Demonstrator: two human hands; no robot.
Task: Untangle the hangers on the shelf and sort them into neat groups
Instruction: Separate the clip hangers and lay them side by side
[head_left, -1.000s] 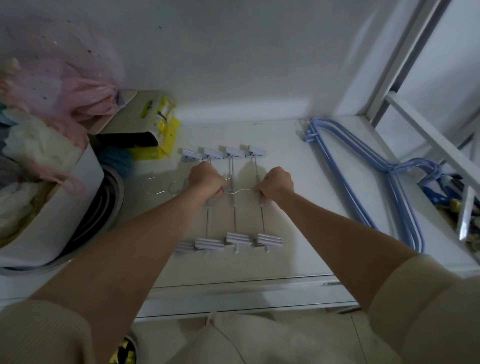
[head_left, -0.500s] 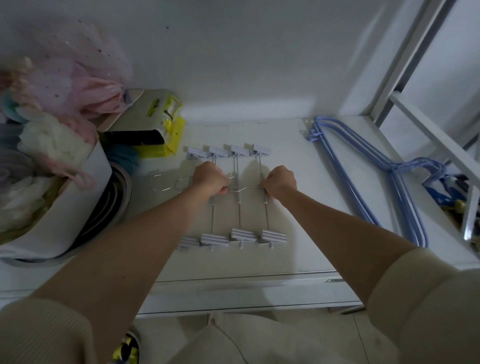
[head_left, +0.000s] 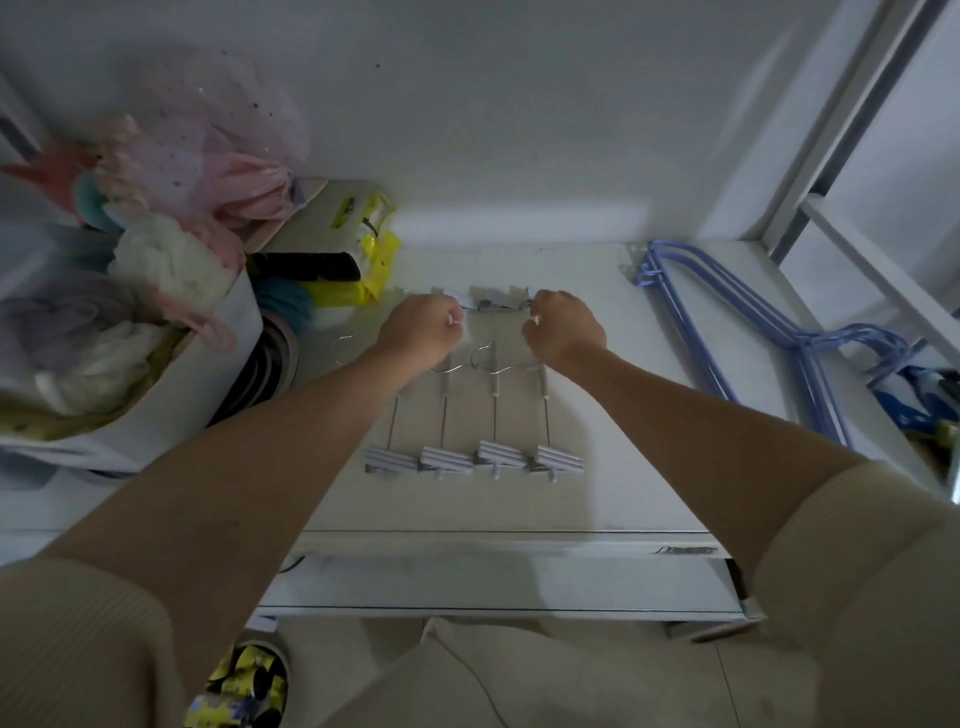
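Several grey clip hangers (head_left: 470, 415) lie side by side on the white shelf (head_left: 623, 415), their near clips in a row (head_left: 472, 460) and their wire hooks pointing left. My left hand (head_left: 421, 330) and my right hand (head_left: 563, 327) are fisted at the far row of clips (head_left: 498, 299), each pinching at a clip end. A stack of blue wire hangers (head_left: 753, 338) lies at the right of the shelf, hooks toward the right edge.
A white bin (head_left: 171, 374) stuffed with pink and cream fabric stands at the left, beside a metal bowl (head_left: 270, 364). Yellow packaging (head_left: 363, 244) sits against the back wall. A white bed rail (head_left: 883, 270) runs along the right.
Both hands have moved away from the hangers' middle rods to the far row of clips. The camera view has shifted a little closer.
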